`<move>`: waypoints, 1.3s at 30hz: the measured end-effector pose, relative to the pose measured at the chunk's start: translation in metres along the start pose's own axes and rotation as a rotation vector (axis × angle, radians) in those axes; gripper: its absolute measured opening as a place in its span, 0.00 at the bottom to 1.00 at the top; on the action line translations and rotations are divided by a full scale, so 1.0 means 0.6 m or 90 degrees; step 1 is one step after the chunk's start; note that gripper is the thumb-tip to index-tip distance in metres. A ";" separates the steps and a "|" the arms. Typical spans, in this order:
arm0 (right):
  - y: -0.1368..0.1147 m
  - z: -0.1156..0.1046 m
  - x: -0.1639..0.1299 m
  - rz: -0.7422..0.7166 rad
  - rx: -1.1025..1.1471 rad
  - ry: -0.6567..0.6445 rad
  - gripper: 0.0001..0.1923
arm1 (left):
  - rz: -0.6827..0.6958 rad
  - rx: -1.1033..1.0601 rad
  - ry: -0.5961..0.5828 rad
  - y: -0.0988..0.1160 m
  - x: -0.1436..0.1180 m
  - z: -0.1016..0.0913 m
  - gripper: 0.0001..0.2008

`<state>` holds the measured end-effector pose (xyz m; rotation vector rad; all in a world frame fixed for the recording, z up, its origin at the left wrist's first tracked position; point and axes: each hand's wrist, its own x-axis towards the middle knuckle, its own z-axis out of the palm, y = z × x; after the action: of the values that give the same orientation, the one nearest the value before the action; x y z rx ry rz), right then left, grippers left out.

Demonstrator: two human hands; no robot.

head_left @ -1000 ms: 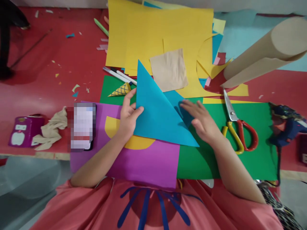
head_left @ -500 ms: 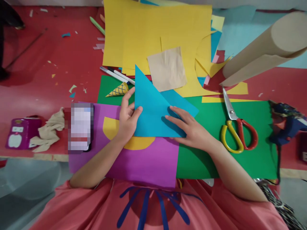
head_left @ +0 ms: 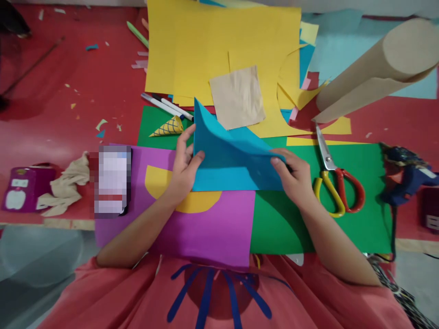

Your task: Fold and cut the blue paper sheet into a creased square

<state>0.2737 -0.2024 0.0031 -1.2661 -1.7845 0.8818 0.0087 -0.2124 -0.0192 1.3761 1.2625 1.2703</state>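
A folded sheet of blue paper (head_left: pixel 233 167) is held up over the purple sheet (head_left: pixel 216 228) and the green sheet (head_left: pixel 284 224). My left hand (head_left: pixel 187 164) grips its upright left edge, thumb in front and fingers behind. At the right corner my right hand (head_left: pixel 291 173) pinches the paper between thumb and fingers. The blue flap bends inward between the two hands. Below the left hand lies a yellow semicircle (head_left: pixel 199 202) on the purple sheet, partly covered. A small yellow patterned paper cone (head_left: pixel 168 127) rests just beyond the left hand.
Scissors (head_left: pixel 329 160) lie right of my right hand, with a glue gun (head_left: pixel 404 183) farther right. A brown paper roll (head_left: pixel 373 68) stands behind them. Large yellow sheets (head_left: pixel 192 45) and a tan paper piece (head_left: pixel 238 98) lie at the back; a phone (head_left: pixel 113 183) is at left.
My right hand has moved right from the paper's slanted edge and now pinches its right corner. The blue flap has gone from flat to bent. The left hand keeps its hold.
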 end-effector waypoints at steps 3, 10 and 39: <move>0.013 -0.004 0.005 0.103 0.065 0.076 0.09 | 0.012 0.077 0.021 -0.002 0.003 -0.004 0.19; 0.029 -0.011 0.019 0.188 0.270 0.107 0.18 | 0.006 0.089 0.041 0.002 0.003 -0.009 0.16; -0.013 0.005 -0.008 -0.229 -0.244 -0.153 0.19 | -0.036 0.218 -0.112 0.015 -0.007 0.001 0.18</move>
<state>0.2691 -0.2093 0.0073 -1.0421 -2.3657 0.5186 0.0104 -0.2174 -0.0106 1.6402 1.4289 0.8999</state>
